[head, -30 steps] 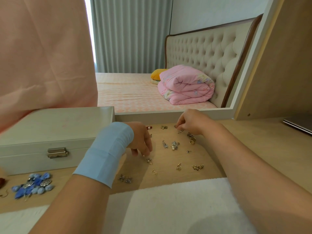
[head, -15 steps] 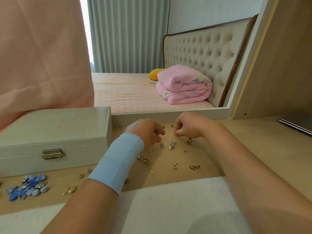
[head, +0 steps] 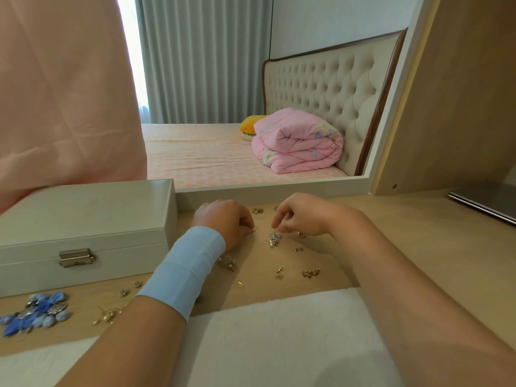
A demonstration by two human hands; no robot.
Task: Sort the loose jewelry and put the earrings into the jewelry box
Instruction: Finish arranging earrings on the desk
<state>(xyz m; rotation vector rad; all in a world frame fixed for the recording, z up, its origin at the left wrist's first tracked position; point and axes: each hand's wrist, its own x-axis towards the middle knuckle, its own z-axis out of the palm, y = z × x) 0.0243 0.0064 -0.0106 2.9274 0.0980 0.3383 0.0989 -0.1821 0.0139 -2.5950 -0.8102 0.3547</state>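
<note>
Loose earrings lie scattered on the wooden desk point(head: 418, 247). A closed white jewelry box point(head: 83, 227) with a metal latch point(head: 75, 257) stands at the left. My left hand point(head: 226, 222), with a blue wristband, pinches a small silver earring point(head: 252, 232) just above the desk. My right hand point(head: 301, 216) has its fingers curled, thumb and forefinger pinched on a tiny piece right above a silver cluster point(head: 275, 239). Gold earrings point(head: 279, 273) and a gold pair point(head: 310, 273) lie nearer me. A butterfly piece point(head: 257, 210) lies at the back.
Blue bead jewelry point(head: 36, 312) and gold pieces point(head: 107, 315) lie in front of the box. A white cloth point(head: 279, 336) covers the near desk edge. A mirror frame point(head: 279, 188) borders the back, a grey flat device point(head: 485, 203) sits far right.
My left hand rose from the near earrings to the middle and took a small silver earring. My right hand came forward and left from the back row, to just over the silver cluster.
</note>
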